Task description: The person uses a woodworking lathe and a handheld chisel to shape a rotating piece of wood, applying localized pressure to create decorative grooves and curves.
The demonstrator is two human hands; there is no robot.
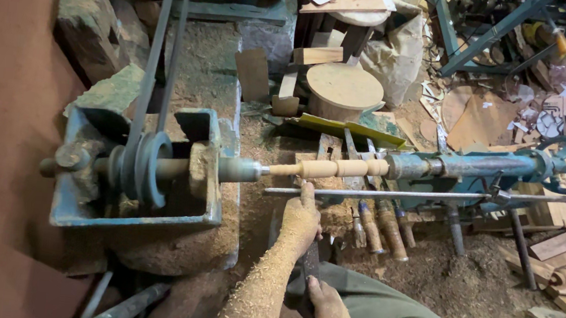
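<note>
Item: turned wooden spindle (334, 168), pale, with beads and coves, mounted level between the belt-driven headstock (151, 167) and the blue tailstock (476, 167) of a floor lathe. I judged it light, stiff and slender, liable to chatter or snap at its thin left end; best taken by the thicker right portion. My left hand (302, 216), coated in shavings, was closed round a turning chisel (308, 262) against the steel tool rest bar (390, 193). My right hand (327, 308) gripped the chisel's handle low, near my knee. Spare wooden-handled chisels (383, 227) lay in sawdust below the bar.
</note>
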